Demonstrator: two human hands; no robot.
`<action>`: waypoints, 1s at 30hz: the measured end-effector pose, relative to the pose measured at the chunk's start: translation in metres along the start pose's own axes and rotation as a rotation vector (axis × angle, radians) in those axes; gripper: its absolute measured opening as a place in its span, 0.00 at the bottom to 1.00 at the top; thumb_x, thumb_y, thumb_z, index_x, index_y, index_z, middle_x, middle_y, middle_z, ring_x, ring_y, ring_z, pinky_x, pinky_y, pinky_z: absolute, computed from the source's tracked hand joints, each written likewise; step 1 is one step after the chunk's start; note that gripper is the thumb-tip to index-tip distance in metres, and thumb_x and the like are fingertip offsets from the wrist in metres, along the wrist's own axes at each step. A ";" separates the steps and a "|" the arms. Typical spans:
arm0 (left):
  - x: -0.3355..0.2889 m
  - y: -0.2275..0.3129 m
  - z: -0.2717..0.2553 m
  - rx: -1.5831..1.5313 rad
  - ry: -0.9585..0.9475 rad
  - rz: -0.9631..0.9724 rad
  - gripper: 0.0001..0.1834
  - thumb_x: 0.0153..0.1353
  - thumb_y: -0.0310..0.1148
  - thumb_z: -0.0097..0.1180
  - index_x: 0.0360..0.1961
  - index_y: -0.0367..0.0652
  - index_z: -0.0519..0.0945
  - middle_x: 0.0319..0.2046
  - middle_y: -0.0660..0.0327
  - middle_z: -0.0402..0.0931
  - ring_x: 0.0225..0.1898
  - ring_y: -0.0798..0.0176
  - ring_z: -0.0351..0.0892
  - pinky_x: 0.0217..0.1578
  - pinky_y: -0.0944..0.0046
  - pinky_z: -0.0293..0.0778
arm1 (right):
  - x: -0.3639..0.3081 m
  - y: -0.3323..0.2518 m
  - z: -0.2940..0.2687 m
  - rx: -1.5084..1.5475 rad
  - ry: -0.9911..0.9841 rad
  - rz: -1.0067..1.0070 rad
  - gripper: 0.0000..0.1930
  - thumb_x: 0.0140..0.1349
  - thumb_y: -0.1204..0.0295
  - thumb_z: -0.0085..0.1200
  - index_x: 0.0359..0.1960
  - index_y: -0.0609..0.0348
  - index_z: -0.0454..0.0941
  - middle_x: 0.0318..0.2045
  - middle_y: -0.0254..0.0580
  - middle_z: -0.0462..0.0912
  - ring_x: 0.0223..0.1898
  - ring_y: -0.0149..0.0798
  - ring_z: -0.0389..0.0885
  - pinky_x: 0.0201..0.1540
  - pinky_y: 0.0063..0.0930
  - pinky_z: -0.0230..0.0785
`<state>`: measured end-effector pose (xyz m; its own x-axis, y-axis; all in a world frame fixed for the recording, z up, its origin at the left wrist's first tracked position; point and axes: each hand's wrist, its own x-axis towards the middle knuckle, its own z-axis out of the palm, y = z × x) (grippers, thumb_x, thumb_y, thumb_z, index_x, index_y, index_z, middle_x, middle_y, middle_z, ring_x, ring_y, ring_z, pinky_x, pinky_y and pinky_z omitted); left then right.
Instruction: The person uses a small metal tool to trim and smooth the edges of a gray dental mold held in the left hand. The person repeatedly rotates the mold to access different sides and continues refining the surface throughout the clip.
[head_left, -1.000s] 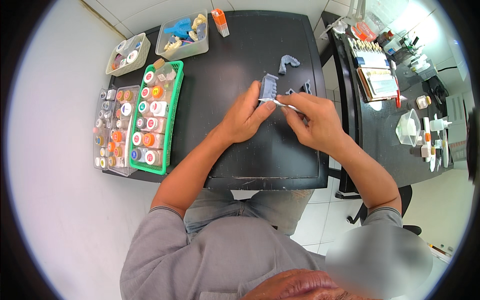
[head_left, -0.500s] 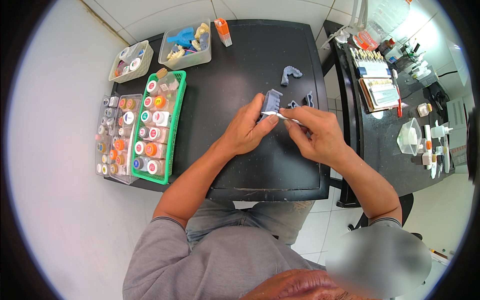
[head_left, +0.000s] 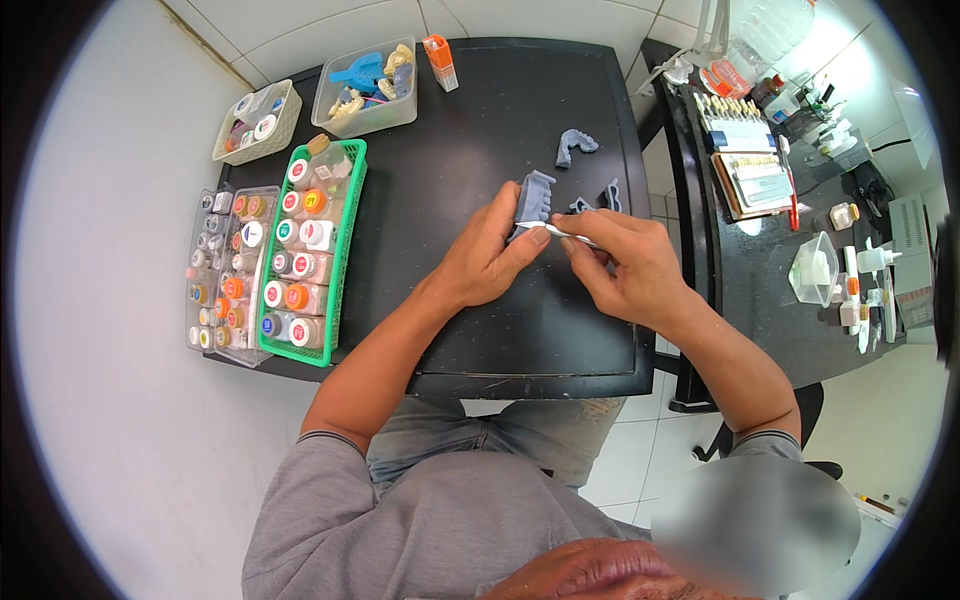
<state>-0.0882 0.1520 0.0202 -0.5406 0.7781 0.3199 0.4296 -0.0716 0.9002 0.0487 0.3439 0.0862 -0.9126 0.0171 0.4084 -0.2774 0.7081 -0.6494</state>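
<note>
My left hand [head_left: 482, 256] is closed around a blue-grey dental model [head_left: 535, 196], whose row of teeth sticks out past the fingers. A slim, pale pointed tool [head_left: 568, 236] is pinched in my right hand [head_left: 632, 262]. Its tip meets the lower edge of the model, beside my left thumb. I cannot make out the tool's exact kind. Just beyond my right hand lie a small grey dental piece [head_left: 581, 206], partly hidden, and a darker piece [head_left: 612, 195]. Farther back rests a curved grey dental arch [head_left: 575, 146].
On the black table [head_left: 450, 345], a green basket [head_left: 352, 205] of capped bottles stands left, beside a clear case [head_left: 262, 290] of small jars. Behind are a clear tub [head_left: 366, 122] of dental models, a cream basket [head_left: 250, 152] and an orange-white box [head_left: 441, 64]. A second table [head_left: 755, 330] stands right.
The whole view has shifted slightly, moving everything a little left and up. Both hands keep their grips, with the tool's tip still at the model's lower edge.
</note>
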 end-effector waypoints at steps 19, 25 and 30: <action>0.001 0.002 -0.002 0.024 0.034 0.023 0.23 0.75 0.49 0.61 0.38 0.39 0.69 0.29 0.54 0.68 0.30 0.60 0.65 0.32 0.55 0.66 | -0.001 0.001 -0.001 0.001 -0.023 -0.018 0.11 0.67 0.78 0.65 0.51 0.60 0.88 0.30 0.44 0.86 0.24 0.43 0.84 0.28 0.35 0.74; 0.001 0.005 -0.001 0.016 0.049 0.029 0.23 0.75 0.47 0.61 0.36 0.38 0.69 0.27 0.53 0.68 0.28 0.58 0.66 0.31 0.54 0.66 | -0.001 0.000 0.000 0.009 -0.007 -0.017 0.10 0.67 0.76 0.66 0.49 0.58 0.88 0.29 0.44 0.85 0.25 0.48 0.85 0.28 0.39 0.74; 0.002 0.005 -0.002 0.033 0.057 0.036 0.23 0.75 0.48 0.61 0.35 0.38 0.70 0.26 0.54 0.69 0.27 0.59 0.67 0.30 0.55 0.66 | -0.001 -0.001 -0.001 -0.013 -0.019 -0.015 0.09 0.67 0.76 0.66 0.49 0.58 0.88 0.29 0.44 0.84 0.24 0.47 0.85 0.28 0.39 0.74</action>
<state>-0.0881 0.1519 0.0261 -0.5638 0.7388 0.3692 0.4729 -0.0777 0.8777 0.0499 0.3439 0.0875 -0.9142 -0.0068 0.4053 -0.2869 0.7171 -0.6352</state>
